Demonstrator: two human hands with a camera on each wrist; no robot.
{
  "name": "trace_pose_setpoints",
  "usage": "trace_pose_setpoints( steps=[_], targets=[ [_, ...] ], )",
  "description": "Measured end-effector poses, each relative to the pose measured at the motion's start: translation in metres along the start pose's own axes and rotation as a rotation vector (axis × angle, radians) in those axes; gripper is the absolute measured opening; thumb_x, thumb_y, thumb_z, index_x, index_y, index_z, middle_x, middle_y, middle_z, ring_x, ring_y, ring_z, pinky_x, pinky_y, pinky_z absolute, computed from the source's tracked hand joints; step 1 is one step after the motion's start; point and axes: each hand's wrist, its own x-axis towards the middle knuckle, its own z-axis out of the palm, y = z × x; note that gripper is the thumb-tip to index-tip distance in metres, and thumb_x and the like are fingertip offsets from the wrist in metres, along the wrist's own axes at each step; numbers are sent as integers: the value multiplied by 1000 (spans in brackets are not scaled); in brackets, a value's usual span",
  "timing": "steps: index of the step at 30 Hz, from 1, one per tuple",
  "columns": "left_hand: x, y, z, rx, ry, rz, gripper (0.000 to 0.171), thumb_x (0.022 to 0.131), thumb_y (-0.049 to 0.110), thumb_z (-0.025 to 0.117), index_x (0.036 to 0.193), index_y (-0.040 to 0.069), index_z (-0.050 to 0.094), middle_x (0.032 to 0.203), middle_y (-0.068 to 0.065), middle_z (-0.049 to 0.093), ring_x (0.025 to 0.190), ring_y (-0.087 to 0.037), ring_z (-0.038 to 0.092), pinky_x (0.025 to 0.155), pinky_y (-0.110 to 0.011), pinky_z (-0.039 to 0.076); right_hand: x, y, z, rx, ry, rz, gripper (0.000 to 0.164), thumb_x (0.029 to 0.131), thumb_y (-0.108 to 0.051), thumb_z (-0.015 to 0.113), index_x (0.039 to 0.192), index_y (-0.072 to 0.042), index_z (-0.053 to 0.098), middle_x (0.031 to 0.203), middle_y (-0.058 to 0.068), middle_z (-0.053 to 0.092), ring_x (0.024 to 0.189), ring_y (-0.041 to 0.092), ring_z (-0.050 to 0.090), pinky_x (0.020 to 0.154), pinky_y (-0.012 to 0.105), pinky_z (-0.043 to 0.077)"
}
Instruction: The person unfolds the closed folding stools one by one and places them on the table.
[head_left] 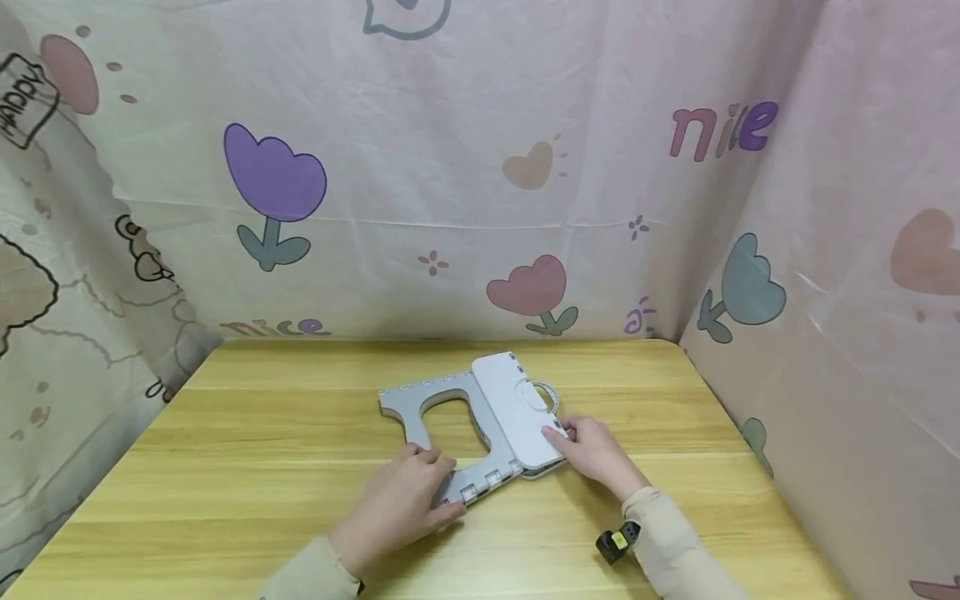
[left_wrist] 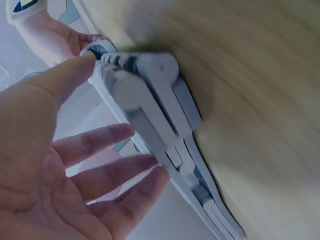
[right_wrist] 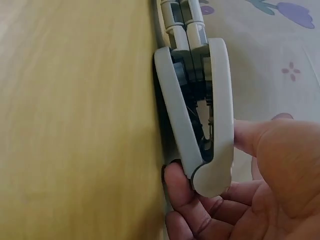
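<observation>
A folded plastic step stool (head_left: 510, 392) lies on the wooden table, with a white top panel, grey legs and a small ring-shaped handle at its far right edge. My right hand (head_left: 598, 457) grips the right end of the panel. In the right wrist view, the thumb is on the upper face and the fingers are beneath the hinged end (right_wrist: 214, 180), with the two halves slightly apart. My left hand (head_left: 397, 504) rests on the near grey leg part. In the left wrist view, its fingers (left_wrist: 95, 145) are spread loosely along the face, thumb by the hinge knuckles.
The wooden table (head_left: 247, 433) extends around the stool. A printed curtain (head_left: 420, 167) hangs behind it and along both sides. A black device with a yellow mark (head_left: 617, 542) is strapped at the right wrist.
</observation>
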Motion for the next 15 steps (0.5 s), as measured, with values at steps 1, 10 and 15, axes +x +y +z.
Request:
trace_pose_setpoints(
  steps=[1,10,15],
  targets=[
    [0,1,1,12,2,4,47,86,53,86,108,12,76,102,-4,75,96,-25,66,74,-40,63,1,1,0,14,-5,7,38,106,-37,67,111,0,73,80,4,61,72,17,53,64,29,45],
    [0,5,6,77,46,21,41,84,53,87,101,16,77,101,1,78,92,-22,66,78,-37,62,2,7,-5,56,-25,10,40,105,-38,68,113,1,73,86,5,67,76,18,57,66,31,49],
    [-1,5,4,65,61,27,41,84,50,88,103,15,78,100,0,78,92,-21,67,79,-37,62,0,1,-13,78,-15,-9,39,105,-37,69,114,0,74,85,5,67,75,17,57,65,29,49]
  ],
)
